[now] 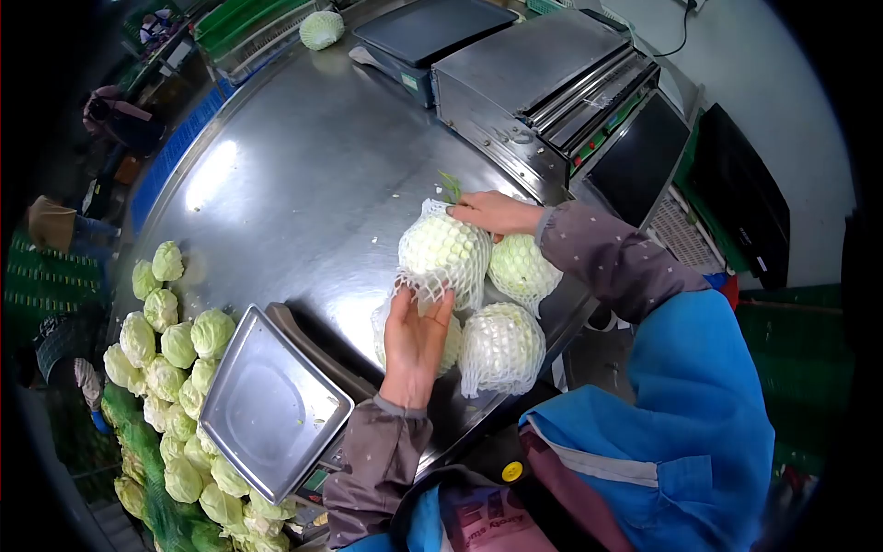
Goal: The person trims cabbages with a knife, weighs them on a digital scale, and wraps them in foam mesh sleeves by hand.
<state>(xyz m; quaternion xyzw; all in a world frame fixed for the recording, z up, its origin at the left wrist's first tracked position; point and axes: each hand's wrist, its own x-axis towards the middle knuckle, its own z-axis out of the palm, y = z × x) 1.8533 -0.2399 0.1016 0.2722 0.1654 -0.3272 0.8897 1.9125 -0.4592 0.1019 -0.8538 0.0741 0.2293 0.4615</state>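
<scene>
Presently, one netted cabbage (443, 247) lies between both hands on the metal table (285, 175), touching or close to its neighbours. The left hand (414, 336) is palm up, half open, fingertips at the net's lower end. The right hand (497, 212) has its fingers bent over the net's upper end; whether either hand grips firmly or merely rests there, I cannot tell.

Risks, in my judgement: a hard tug could tear the mesh, and a knock could send the nearest cabbage (503, 345) rolling over the table edge beside it.

Obscured: another netted cabbage (451, 345) is largely behind the left hand, the right thumb is not clearly visible, and the display under the scale's tray (276, 405) is too small to read.
</scene>
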